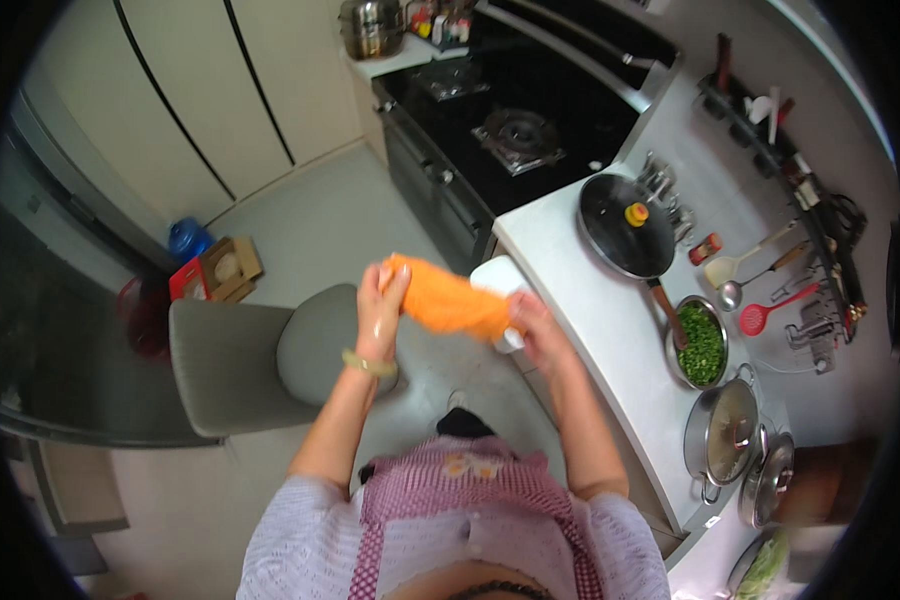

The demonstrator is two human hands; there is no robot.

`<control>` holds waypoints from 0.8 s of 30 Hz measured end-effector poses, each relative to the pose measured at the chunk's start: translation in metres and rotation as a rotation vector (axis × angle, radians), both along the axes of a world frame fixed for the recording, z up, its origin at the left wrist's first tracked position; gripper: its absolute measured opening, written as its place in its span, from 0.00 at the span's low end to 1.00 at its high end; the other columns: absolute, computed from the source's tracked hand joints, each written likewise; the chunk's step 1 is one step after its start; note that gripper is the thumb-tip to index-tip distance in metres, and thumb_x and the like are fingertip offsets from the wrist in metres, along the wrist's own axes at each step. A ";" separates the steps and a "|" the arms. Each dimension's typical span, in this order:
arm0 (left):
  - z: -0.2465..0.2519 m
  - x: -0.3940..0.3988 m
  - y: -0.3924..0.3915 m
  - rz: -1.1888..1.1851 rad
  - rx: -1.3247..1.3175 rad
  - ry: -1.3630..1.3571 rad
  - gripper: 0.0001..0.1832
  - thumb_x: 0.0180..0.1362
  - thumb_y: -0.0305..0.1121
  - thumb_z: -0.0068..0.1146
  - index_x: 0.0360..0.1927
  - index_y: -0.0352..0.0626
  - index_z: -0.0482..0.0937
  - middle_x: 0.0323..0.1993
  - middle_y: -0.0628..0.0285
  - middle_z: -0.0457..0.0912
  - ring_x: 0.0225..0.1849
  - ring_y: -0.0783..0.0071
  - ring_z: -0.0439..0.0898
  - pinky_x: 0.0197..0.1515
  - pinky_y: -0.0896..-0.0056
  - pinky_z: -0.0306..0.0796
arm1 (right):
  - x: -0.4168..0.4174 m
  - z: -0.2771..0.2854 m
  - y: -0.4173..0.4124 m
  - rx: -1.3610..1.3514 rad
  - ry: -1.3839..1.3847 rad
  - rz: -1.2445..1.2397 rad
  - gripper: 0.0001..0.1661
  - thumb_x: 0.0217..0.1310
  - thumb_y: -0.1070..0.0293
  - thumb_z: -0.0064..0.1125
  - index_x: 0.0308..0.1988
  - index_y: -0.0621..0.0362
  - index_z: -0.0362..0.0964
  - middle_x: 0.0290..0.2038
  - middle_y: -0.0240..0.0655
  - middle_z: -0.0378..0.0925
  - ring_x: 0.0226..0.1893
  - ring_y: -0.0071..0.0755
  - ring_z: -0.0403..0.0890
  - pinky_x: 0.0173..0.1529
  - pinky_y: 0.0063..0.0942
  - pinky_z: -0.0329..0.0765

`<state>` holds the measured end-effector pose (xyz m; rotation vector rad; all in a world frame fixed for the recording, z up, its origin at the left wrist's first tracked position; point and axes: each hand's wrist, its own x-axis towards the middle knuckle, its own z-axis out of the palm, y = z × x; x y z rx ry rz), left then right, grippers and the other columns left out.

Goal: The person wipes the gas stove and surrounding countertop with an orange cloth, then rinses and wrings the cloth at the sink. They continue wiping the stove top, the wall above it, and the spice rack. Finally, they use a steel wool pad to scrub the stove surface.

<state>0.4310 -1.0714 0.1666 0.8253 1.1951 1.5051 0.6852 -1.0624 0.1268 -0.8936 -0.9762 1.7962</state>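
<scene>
An orange cloth (454, 300) is stretched between my two hands, in the air in front of my body. My left hand (379, 307) grips its left end, thumb on top; a pale bangle circles that wrist. At the cloth's right end, my right hand (538, 330) holds on, slightly blurred. Partly hidden behind the cloth and my right hand is a white bin-like container (501, 276), beside the counter front.
On the white counter (570, 300) at right stand a lidded frying pan (624, 225), a bowl of chopped greens (699, 345) and lidded pots (721, 431). Beyond is a black gas stove (525, 135). A grey chair (232, 367) and an open cardboard box (232, 266) are at left.
</scene>
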 end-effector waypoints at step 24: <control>0.009 -0.050 0.242 0.290 0.277 0.284 0.06 0.71 0.33 0.47 0.39 0.42 0.70 0.26 0.73 0.68 0.28 0.86 0.62 0.34 0.80 0.62 | -0.028 0.062 0.263 0.232 -0.212 0.235 0.08 0.66 0.65 0.57 0.41 0.56 0.70 0.35 0.27 0.77 0.36 0.16 0.77 0.43 0.18 0.74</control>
